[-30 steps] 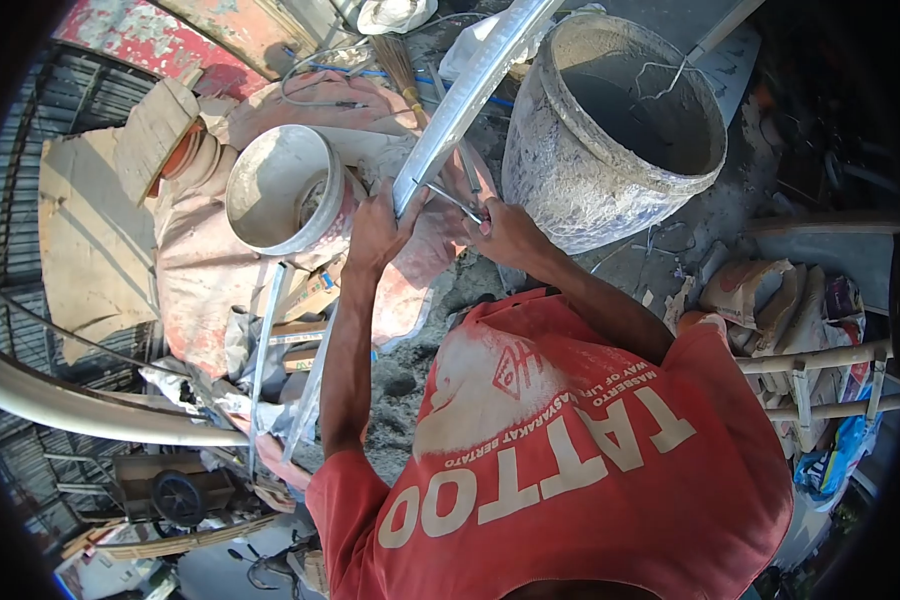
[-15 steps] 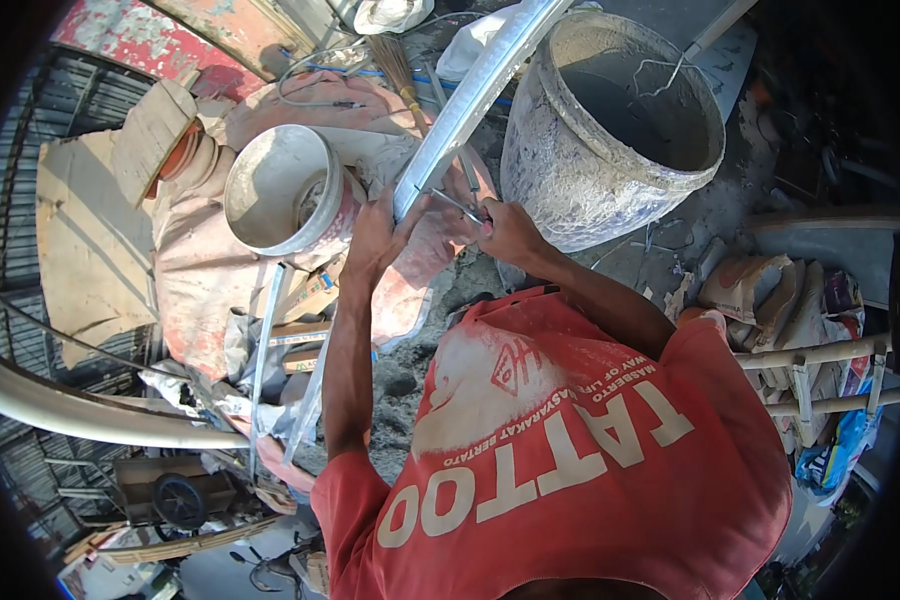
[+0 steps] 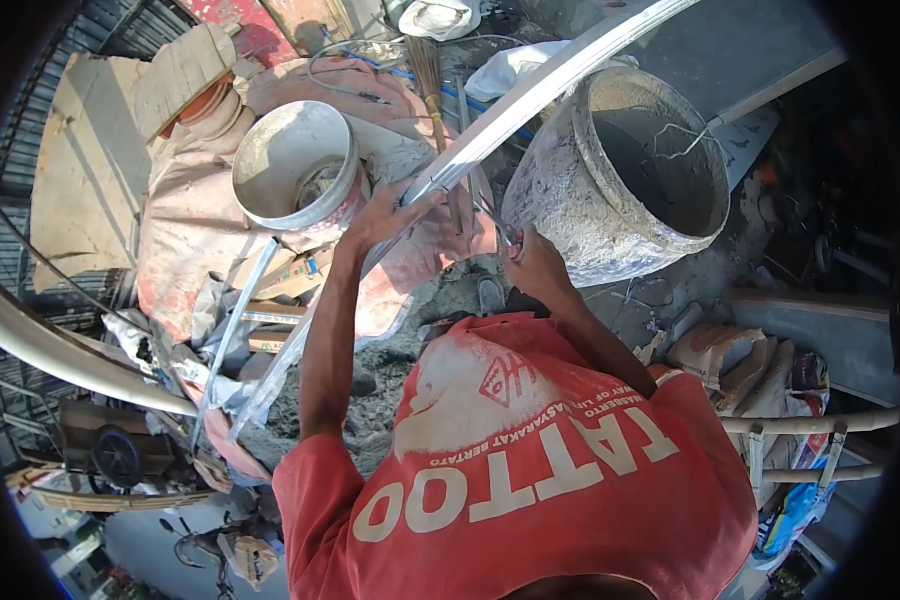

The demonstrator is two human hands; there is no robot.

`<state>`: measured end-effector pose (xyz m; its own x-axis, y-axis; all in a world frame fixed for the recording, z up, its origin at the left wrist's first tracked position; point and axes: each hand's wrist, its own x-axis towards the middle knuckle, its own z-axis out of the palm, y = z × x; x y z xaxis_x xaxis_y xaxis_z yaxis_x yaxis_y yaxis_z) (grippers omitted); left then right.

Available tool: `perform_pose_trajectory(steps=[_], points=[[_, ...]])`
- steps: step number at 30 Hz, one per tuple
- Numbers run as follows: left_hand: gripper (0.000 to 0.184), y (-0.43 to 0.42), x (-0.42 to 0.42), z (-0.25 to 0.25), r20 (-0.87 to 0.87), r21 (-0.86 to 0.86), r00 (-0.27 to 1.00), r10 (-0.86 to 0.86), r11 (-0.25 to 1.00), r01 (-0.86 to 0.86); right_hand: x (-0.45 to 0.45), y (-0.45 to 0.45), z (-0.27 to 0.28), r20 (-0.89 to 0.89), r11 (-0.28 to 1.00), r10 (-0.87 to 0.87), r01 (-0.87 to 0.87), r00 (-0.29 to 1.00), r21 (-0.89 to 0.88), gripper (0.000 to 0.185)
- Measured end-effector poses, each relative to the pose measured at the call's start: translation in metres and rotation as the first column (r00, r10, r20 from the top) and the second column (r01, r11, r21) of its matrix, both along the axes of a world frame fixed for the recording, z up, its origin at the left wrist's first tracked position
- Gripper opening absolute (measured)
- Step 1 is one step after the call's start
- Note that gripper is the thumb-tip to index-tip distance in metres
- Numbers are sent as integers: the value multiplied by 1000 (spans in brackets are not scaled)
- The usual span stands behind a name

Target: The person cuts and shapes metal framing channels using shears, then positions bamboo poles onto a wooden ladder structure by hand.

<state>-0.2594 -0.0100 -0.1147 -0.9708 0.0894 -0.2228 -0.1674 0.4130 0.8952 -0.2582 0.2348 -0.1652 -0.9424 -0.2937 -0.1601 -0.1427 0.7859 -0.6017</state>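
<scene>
Left hand (image 3: pixel 395 212): gripping the metal channel (image 3: pixel 550 88), which slants from it past the big bucket (image 3: pixel 570 190).
Right hand (image 3: pixel 538 262): closed around a small tool (image 3: pixel 511 240), just beside the channel.
Ground (image 3: pixel 370 410): grey, rough, lumpy.
Sheet (image 3: pixel 185 270): reddish, creased, dusty, beneath the white bucket (image 3: pixel 250 165).
Left edge: plywood (image 3: pixel 80 170) before corrugated metal (image 3: pixel 35 110), sunlit, streaked with shadow.
</scene>
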Motion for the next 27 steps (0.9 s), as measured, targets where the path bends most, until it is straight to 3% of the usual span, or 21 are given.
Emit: perform_pose_trajectory(steps=[1,3,4,6,9,12,19,21,27], points=[[45,-4,-2,-1,-5,9,1000,15,1000,-15,2,4,0,-5,1000,15,-15,1000,9,35],[45,-11,-6,5,-24,-71,1000,11,997,-13,1,8,16,187,977,138,-103,973,-186,32],[45,-12,-6,7,-25,-65,999,28,997,-30,0,5,24,188,976,154,-120,970,-180,32],[50,-14,-8,12,65,-173,997,-33,984,43,1,-6,43,327,944,191,-81,926,-321,25],[49,-14,-7,1,12,-167,997,-72,983,73,-7,-20,59,290,936,244,-147,926,-319,24],[47,-15,-5,-9,-108,-211,990,-87,976,63,-18,-23,52,297,957,241,-176,924,-230,31],[50,-17,-2,-30,-135,-178,990,-43,984,19,-26,-25,51,342,962,274,-249,899,-114,32],[54,-17,-1,-31,-202,-231,977,-73,973,25,-27,-25,51,322,963,266,-263,909,-52,24],[59,-6,1,-42,-402,-365,912,-79,928,-80,-25,-29,61,269,964,235,-260,934,61,30]])
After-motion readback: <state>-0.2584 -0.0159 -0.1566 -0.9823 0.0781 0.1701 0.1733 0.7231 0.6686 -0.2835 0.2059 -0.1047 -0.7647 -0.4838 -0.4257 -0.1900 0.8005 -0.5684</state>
